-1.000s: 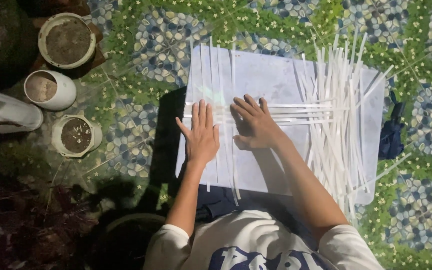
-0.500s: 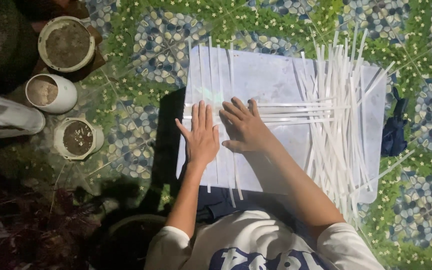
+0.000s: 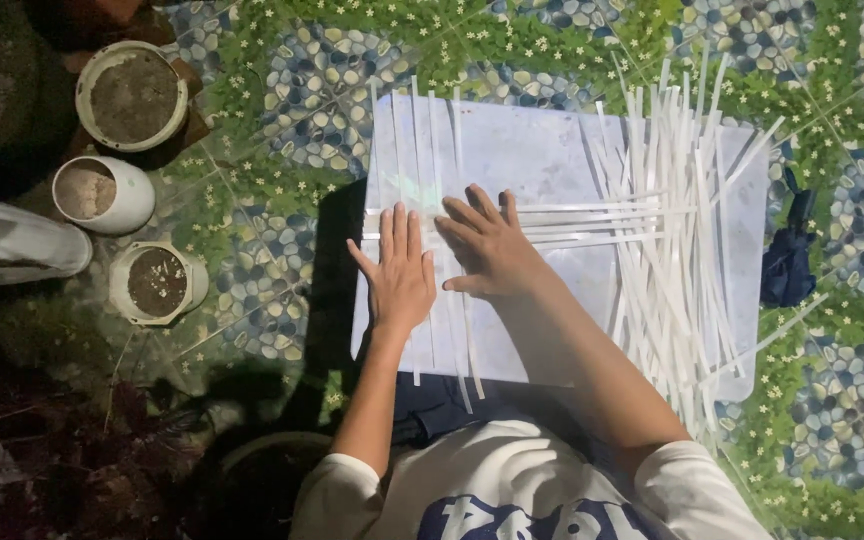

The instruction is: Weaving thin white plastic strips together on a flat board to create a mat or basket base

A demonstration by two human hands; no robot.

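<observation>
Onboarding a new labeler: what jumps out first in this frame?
Two hands pressed flat side by side on a white board laid on pebble-and-flower patterned flooring: the left hand and right hand both rest on thin white strips woven across its left part. A loose pile of strips covers the board's right side. Round pots of soil stand at the far left.

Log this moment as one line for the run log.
left hand flat on upright white strips | right hand pressing crosswise white strips | pale rectangular board underneath | loose strip pile right
</observation>
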